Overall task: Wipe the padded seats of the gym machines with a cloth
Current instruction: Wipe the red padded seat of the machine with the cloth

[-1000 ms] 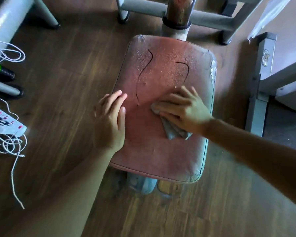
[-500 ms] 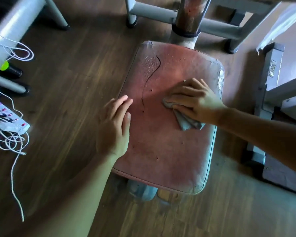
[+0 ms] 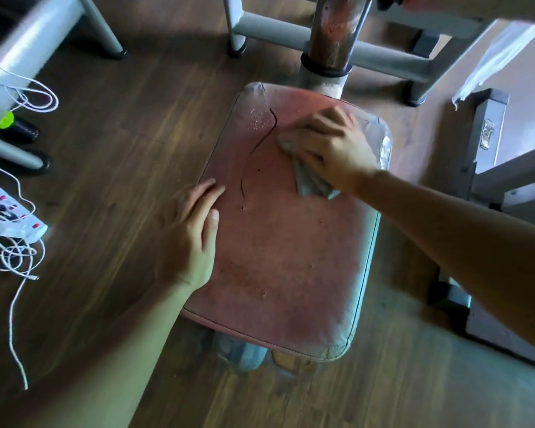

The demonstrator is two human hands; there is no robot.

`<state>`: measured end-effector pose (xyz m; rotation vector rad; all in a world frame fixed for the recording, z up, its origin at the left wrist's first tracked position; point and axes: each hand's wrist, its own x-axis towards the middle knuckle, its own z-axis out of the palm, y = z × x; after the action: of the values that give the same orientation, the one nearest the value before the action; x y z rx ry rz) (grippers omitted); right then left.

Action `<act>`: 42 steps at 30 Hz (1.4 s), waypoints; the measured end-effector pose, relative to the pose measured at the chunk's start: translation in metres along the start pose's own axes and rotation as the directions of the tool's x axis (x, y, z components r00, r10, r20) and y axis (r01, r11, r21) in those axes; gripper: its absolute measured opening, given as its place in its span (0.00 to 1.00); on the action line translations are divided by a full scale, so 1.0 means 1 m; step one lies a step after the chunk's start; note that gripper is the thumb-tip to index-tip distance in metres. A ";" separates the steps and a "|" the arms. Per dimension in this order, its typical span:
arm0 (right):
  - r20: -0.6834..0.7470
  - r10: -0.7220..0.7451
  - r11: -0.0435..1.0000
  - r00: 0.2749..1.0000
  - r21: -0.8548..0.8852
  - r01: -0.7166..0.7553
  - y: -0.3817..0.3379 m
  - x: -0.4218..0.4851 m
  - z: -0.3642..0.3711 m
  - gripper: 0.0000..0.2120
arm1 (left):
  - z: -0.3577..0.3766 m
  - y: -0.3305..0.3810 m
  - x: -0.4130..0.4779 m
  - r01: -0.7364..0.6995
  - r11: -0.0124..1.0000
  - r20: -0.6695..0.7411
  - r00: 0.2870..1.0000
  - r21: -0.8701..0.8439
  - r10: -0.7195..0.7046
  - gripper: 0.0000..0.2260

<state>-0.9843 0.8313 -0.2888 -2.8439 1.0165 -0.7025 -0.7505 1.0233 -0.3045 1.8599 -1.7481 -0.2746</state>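
- Red padded seat sits mid-frame on its post, over a wood floor. It is worn, with a long dark crack down the left half.
- Right hand is at the far right corner of the seat, on top of a grey cloth. Its fingers are spread and laid over the cloth, pressing it down. A tail of cloth sticks out under the wrist. Can't tell if the thumb tucks any cloth underneath.
- Left hand lies flat on the seat's left edge with its fingers straight and close together, gripping nothing. Looks like it is bracing the seat.
- Step in hand (judgement): wiping the far end of the seat. The near half looks dry and matte.
- Water droplets are beaded at the far left corner, just left of the crack and just beside the cloth, not yet wiped.
- To do it well: sweep left across the far edge to take the droplets, palm flat, even pressure, overlapping passes.
- Go along the crack, not across it, so the cloth doesn't snag or widen it.
- Keep the loose tail under the palm so it doesn't drag.
- Keep the left hand steadying the seat, clear of the wiping path.
- The peeling far right corner needs a light touch.
- White cable on the floor at left lies well apart from the seat.
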 end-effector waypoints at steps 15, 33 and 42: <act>-0.106 0.512 0.857 0.852 0.001 -0.515 -0.083 -0.078 -0.015 0.10 | 0.003 -0.006 -0.001 -0.025 0.998 -0.009 1.000 0.051 0.026 0.18; -0.217 0.724 0.654 0.655 -0.089 -0.752 -0.209 -0.093 0.009 0.09 | 0.012 -0.016 -0.002 0.020 0.981 0.010 1.000 -0.191 -0.018 0.21; -0.338 0.786 0.528 0.517 -0.067 -0.847 -0.240 -0.088 0.018 0.12 | 0.006 -0.019 -0.003 -0.016 0.859 -0.100 0.994 -0.513 -0.041 0.16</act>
<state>-0.8944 1.0713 -0.2957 -1.9410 2.3732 -0.8673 -0.7371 1.0245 -0.3199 1.4641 -1.4115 -0.5751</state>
